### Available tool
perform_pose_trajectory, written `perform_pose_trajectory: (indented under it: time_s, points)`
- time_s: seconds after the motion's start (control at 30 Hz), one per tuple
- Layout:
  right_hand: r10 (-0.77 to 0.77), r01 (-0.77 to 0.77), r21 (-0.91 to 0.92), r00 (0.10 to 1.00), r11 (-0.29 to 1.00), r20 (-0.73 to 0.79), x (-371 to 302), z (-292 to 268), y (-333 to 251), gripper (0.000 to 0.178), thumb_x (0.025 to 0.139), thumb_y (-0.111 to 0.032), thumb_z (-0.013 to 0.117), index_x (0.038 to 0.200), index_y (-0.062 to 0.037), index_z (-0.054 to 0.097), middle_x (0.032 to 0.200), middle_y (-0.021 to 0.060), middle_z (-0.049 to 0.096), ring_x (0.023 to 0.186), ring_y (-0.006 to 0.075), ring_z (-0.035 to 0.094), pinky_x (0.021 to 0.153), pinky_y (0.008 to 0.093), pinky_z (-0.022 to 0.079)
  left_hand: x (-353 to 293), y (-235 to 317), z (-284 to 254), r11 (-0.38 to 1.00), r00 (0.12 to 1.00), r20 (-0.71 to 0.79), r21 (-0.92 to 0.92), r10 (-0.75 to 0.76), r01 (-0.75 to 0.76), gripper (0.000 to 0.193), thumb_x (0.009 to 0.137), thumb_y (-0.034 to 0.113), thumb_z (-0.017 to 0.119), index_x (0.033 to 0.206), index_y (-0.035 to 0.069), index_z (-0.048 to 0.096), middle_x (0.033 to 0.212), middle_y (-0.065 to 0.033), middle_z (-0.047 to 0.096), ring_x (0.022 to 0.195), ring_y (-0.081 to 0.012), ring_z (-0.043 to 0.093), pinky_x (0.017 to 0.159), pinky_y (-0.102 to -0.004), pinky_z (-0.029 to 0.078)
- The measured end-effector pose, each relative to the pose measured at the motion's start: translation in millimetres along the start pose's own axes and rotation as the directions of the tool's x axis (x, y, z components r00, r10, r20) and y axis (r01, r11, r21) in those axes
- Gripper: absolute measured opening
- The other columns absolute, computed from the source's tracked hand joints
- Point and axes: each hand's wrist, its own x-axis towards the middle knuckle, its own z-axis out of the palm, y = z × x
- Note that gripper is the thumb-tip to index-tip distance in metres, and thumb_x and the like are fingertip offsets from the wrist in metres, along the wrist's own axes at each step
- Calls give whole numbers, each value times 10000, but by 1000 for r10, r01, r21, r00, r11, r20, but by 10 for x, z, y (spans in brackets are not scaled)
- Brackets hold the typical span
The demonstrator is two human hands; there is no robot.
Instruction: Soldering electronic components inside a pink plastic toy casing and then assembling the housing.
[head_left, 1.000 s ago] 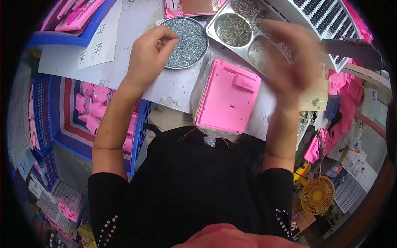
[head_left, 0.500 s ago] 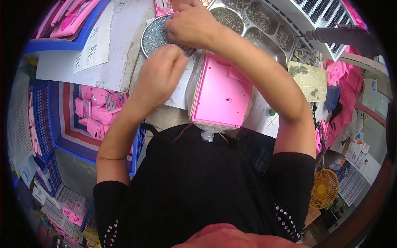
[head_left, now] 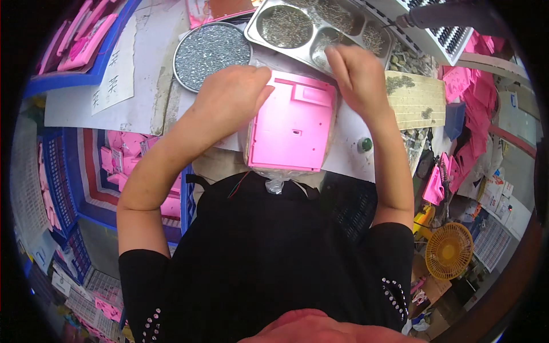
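Observation:
A flat pink plastic housing panel [head_left: 289, 134] lies in front of me on a pad wrapped in clear plastic [head_left: 274, 184]. My left hand [head_left: 237, 91] is closed at the panel's upper left corner; anything between its fingers is hidden. Curled shut, my right hand [head_left: 361, 74] is beyond the panel's upper right corner, at the near edge of the metal compartment tray [head_left: 317, 34]. Whatever its fingertips may hold is too small to make out. Left of the tray stands a round dish [head_left: 211, 54] full of small silvery metal pieces.
A dark electric screwdriver [head_left: 440, 16] hangs at the upper right, before a white rack of black parts [head_left: 457, 46]. Blue crates [head_left: 86, 188] of pink parts stand at left. A small green-capped bottle [head_left: 364, 144] sits right of the panel; a yellow fan [head_left: 449, 251] is lower right.
My right hand has moved right, from over the round dish to the tray's near edge. My left hand has come to the panel's upper left corner. The whole view has shifted slightly.

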Motion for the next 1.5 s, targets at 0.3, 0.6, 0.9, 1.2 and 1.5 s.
perform_pose_trajectory:
  time_s: [0.3, 0.6, 0.9, 1.2, 1.5]
  points:
    - [-36, 32, 157, 999, 987, 22, -430, 59, 196, 101, 899, -168, 721, 900, -68, 703, 855, 74, 664, 849, 286, 589, 755, 402, 494, 55, -100, -254, 961, 988, 87, -235, -130, 148, 329, 948, 265, 704, 795, -10, 607, 630, -80, 540, 577, -195, 503, 567, -353, 410]
    - [-260, 246, 118, 958, 962, 120, -91, -64, 343, 199, 834, -194, 788, 1013, -108, 786, 793, 32, 694, 782, 261, 591, 724, 383, 508, -268, -705, -361, 986, 948, -286, 46, -143, 162, 224, 875, 249, 746, 806, 52, 664, 782, -86, 640, 753, -278, 625, 701, -407, 464]
    - [-563, 578, -253, 815, 776, 135, 985, 971, -461, 191, 848, -191, 625, 780, -75, 760, 913, 103, 734, 956, 255, 639, 880, 427, 473, -251, -774, -248, 960, 959, -279, 248, -54, 126, 139, 895, 221, 719, 894, 82, 714, 900, -56, 668, 912, -269, 621, 847, -427, 419]
    - [-477, 521, -331, 854, 787, 210, 1316, 1136, -578, 189, 852, -221, 621, 813, -119, 775, 875, 58, 732, 963, 251, 633, 832, 447, 448, -309, -748, -280, 985, 953, -262, 41, -152, 169, 130, 905, 168, 704, 880, 41, 699, 872, -111, 671, 845, -312, 635, 775, -449, 468]
    - [-320, 323, -4, 937, 947, -141, 796, 625, -283, 113, 796, -182, 677, 818, -107, 758, 855, 97, 708, 936, 316, 632, 824, 466, 498, -234, 132, -38, 967, 948, -212, -40, 237, -250, 99, 868, 117, 691, 873, 39, 631, 868, -116, 614, 821, -334, 594, 749, -444, 465]
